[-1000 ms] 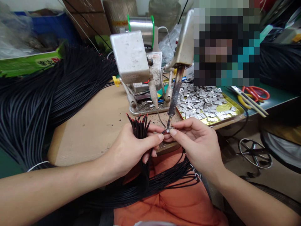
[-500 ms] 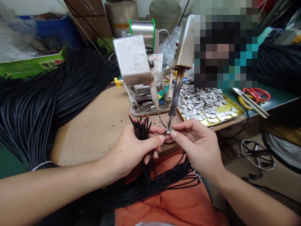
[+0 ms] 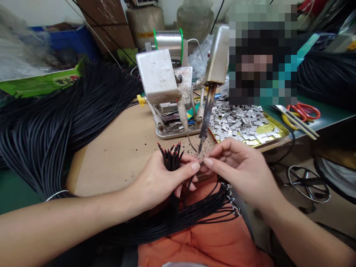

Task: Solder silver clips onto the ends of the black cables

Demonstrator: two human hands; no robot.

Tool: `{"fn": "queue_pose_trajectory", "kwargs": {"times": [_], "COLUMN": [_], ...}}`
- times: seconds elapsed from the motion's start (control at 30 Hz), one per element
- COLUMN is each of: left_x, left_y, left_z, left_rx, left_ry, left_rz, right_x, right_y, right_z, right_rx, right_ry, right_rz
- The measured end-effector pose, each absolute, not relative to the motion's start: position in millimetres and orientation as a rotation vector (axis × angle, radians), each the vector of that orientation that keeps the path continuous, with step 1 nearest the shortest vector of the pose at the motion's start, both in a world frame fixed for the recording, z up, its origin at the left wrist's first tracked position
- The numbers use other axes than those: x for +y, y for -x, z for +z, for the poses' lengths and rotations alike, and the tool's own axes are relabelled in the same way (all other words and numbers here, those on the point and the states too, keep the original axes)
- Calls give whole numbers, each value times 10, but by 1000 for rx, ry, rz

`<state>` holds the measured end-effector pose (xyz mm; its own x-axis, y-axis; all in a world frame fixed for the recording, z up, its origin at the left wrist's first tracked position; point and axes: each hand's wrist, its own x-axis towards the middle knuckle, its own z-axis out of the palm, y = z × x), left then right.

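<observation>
My left hand (image 3: pixel 178 174) is closed around a bundle of black cables (image 3: pixel 171 159) whose cut ends show red tips. Its thumb and index finger also pinch a single cable. My right hand (image 3: pixel 233 167) is closed beside it, thumb and fingertips meeting at that cable's end; the small metal connector there is mostly hidden by the fingers. Just above both hands, the soldering iron (image 3: pixel 206 118) points down, its tip apart from them. A thin solder feed tube (image 3: pixel 191 144) curves toward that tip. Finished-looking cables with metal ends (image 3: pixel 232 202) lie across my lap.
Behind the hands stands the soldering stand (image 3: pixel 157 76) with a solder spool (image 3: pixel 168 43). A yellow tray (image 3: pixel 261 129) of metal connectors sits right, near red-handled scissors (image 3: pixel 306 111). A large heap of black cables (image 3: pixel 91 96) covers the left. Another person is across the table.
Both hands have drawn down slightly from the iron's tip, which the connector was touching or close to before. The connector is now mostly covered by my fingers.
</observation>
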<state>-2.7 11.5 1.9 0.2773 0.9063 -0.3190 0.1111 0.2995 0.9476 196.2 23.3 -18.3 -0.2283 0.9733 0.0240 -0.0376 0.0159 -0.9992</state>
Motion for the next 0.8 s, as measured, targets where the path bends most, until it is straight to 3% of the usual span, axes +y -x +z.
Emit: {"fn": "queue_pose_trajectory", "kwargs": {"times": [0.1,0.2,0.27,0.37,0.57,0.8], "left_x": [86,49,29,8,-28,-33], "left_y": [25,40,52,61,47,65], "left_z": [16,-6,-18,-16,-13,-44], "left_rx": [1152,1040,929,843,936,898], "left_ry": [-1170,-1149,-1170,-1225,-1267,-1218], "left_rz": [731,692,640,568,581,529], "right_x": [311,310,222,5,-277,-293], "right_y": [-2322,-2508,-2437,-2143,-1773,-1767], "right_z": [0,158,193,121,-149,-187], "right_rx": [-1804,-2139,-2126,-2100,-2028,-2005], "right_ry": [1083,1168,1160,1063,1009,1143], "right_rz": [1378,1106,977,1063,879,1022]}}
